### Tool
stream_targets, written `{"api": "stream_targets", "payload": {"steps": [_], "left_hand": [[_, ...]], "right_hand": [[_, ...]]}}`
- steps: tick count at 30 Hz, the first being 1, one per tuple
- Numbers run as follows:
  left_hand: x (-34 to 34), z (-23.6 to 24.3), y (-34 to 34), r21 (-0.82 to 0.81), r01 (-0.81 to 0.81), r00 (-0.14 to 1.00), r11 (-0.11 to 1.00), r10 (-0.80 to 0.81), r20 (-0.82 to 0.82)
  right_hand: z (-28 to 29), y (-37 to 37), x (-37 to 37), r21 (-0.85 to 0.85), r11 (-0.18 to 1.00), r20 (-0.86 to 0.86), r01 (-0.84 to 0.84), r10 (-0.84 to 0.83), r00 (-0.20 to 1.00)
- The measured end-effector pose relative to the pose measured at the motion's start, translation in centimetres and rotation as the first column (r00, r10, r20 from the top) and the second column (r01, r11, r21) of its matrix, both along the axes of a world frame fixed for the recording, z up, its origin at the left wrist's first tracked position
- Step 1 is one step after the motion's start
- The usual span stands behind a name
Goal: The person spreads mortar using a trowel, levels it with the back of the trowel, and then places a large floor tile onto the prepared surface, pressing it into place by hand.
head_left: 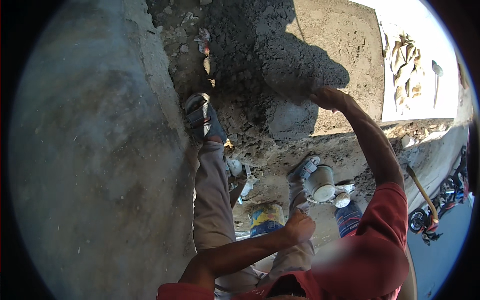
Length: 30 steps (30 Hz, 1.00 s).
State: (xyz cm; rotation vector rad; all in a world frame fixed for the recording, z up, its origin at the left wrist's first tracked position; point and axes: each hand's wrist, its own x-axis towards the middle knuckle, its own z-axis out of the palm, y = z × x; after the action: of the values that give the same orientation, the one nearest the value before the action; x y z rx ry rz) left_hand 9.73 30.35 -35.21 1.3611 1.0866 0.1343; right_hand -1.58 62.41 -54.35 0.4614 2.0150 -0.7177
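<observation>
My right hand point(328, 98) is stretched forward over a bed of grey mortar point(335, 30). Its fingers are wrapped round what looks like a trowel point(295, 92), blurred and dark in the shadow. Below the tool, a patch of the mortar looks smoother than the rough, lumpy surface around it. My left hand point(300, 227) is curled into a fist by my right knee, with nothing seen in it. My left sandal point(200, 117) rests at the mortar's near-left edge, and the right sandal point(306, 167) stands lower down.
A whitish bucket point(320, 182) stands beside my right foot. Nearer are a yellow-and-blue bucket point(266, 219) and a blue container point(348, 217). At right lie crumpled cloth point(404, 65) on a white sheet, a long wooden handle point(422, 190) and a motorcycle point(430, 217). A grey wall point(95, 150) fills the left.
</observation>
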Motion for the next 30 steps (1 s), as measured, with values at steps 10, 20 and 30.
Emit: {"api": "stream_targets", "payload": {"steps": [10,20,30], "left_hand": [[-2.6,1.0,1.0,-0.024,0.069,0.998,0.997,-0.069,0.004],[-2.9,1.0,1.4,-0.133,0.151,0.987,0.980,-0.142,0.074],[-1.8,0.8,3.5,-0.160,0.170,0.982,0.972,-0.153,0.109]], "right_hand": [[1.3,-3.9,1.9,0.288,0.911,-0.226,0.296,-0.236,0.945],[1.7,-3.1,2.1,0.177,0.876,-0.320,0.449,-0.380,0.868],[-4.6,8.4,11.1,0.176,0.744,-0.583,0.645,-0.450,0.677]]}}
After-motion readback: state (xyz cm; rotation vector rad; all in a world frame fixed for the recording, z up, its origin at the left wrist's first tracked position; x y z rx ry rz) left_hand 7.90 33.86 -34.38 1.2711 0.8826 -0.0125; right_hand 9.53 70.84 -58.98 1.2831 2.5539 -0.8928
